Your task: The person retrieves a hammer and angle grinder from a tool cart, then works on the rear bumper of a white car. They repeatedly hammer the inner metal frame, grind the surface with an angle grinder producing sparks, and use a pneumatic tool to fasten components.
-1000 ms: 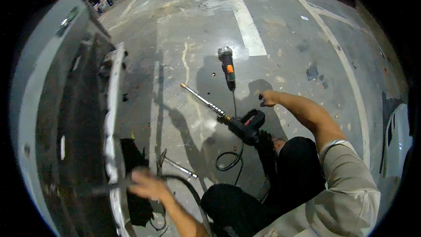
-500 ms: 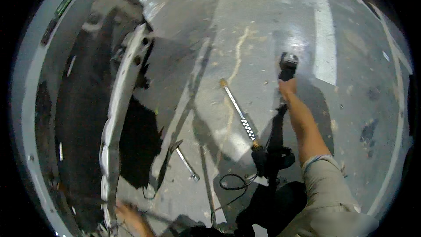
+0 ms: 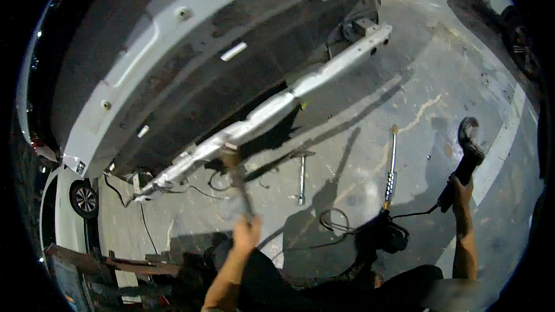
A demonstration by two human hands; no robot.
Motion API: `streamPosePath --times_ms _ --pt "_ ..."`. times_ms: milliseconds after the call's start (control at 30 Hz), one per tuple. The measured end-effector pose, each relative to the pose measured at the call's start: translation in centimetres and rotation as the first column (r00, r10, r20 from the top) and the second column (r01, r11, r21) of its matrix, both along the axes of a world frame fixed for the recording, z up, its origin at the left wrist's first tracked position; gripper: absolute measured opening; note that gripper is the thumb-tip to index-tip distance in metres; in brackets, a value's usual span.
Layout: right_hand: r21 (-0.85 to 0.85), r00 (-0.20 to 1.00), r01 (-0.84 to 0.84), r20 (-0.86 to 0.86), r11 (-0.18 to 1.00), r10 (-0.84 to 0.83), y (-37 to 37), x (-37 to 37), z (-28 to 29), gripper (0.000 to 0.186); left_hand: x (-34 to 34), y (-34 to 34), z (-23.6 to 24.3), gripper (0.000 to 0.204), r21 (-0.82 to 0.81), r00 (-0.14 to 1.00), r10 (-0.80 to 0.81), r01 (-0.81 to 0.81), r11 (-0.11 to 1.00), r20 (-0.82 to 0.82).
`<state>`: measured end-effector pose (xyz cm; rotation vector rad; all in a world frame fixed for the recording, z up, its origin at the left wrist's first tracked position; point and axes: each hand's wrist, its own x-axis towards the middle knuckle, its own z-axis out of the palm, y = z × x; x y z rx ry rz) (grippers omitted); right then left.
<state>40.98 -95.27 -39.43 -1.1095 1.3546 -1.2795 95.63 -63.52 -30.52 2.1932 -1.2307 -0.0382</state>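
My left hand is closed round the handle of a hammer, whose blocky head points up toward the car and is slightly blurred. Behind that head runs the bare silver bumper beam of a car with its outer bumper off; I cannot tell whether they touch. On the right, my right hand grips a black corded angle grinder, its rounded head pointing away from me over the floor. Between my hands lie a T-shaped metal hammer and a silver rod with a checkered section.
The white car body fills the upper left. A dark cord loops on the floor near my legs, beside a dark bundle. Rusty metal bars stand at lower left. Another car's wheel shows at upper right.
The view has swung left, bringing more of the car in. My left hand has risen from beside the beam's near end, with the hammer now plainly visible. My right hand still holds the grinder.
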Motion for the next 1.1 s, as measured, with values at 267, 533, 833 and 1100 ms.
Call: streamPosePath --times_ms 267,533,833,1100 --pt "-0.214 0.977 -0.078 0.177 0.974 0.117 12.8 14.0 19.7 0.043 -6.9 -13.3 0.2 0.06 0.025 0.708 -0.606 0.657 0.753 -0.364" --pt "-0.265 0.619 -0.381 0.638 0.886 0.458 21.8 31.6 32.4 0.059 -8.4 -5.0 12.9 0.066 -0.53 -0.096 -0.95 0.844 0.081 -0.298" --pt "0.045 0.734 -0.48 0.568 0.876 0.373 25.5 42.6 30.6 0.056 4.2 2.2 13.4 0.046 -0.354 0.011 -0.957 0.928 0.118 -0.291" --pt "-0.401 0.851 -0.521 -0.183 0.753 0.492 27.2 53.4 28.5 0.055 7.8 4.5 9.3 0.114 -0.533 0.553 -0.736 0.515 0.671 -0.392"
